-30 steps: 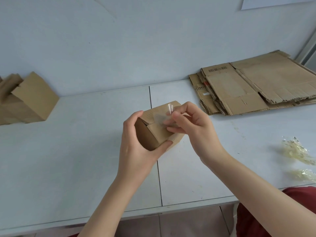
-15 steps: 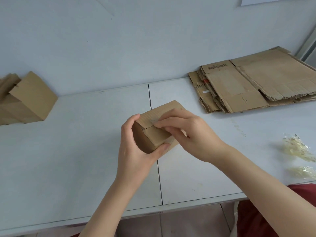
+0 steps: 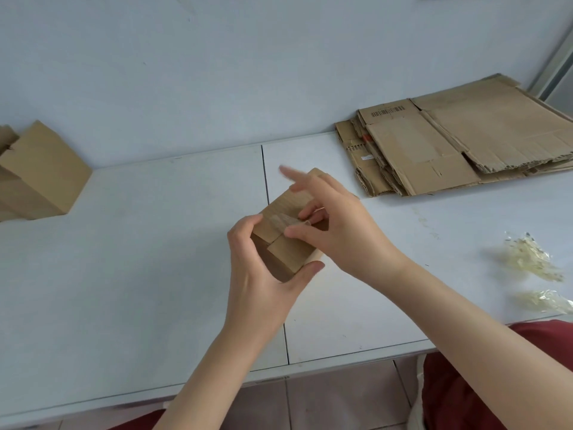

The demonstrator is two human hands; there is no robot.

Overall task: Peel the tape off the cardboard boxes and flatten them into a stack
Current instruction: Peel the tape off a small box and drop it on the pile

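A small brown cardboard box (image 3: 290,209) is held above the middle of the white table (image 3: 155,243). My left hand (image 3: 263,274) grips its near end, thumb on the right side and fingers on the left. My right hand (image 3: 338,231) lies over the box's top, thumb and a curled finger pinching a strip of clear tape (image 3: 285,219) on the top seam, while its index finger points out to the left, blurred. A stack of flattened cardboard boxes (image 3: 449,147) lies at the back right.
Upright cardboard boxes (image 3: 40,172) stand at the far left against the wall. Two crumpled wads of peeled clear tape (image 3: 530,259) lie near the table's right edge. A seam (image 3: 273,237) splits the tabletop. Red clothing (image 3: 483,383) shows below the front edge.
My right hand let go of the lifted tape end, pressed down on the box's top, and now pinches tape at the seam with its index finger flicked out. The left hand kept its grip.
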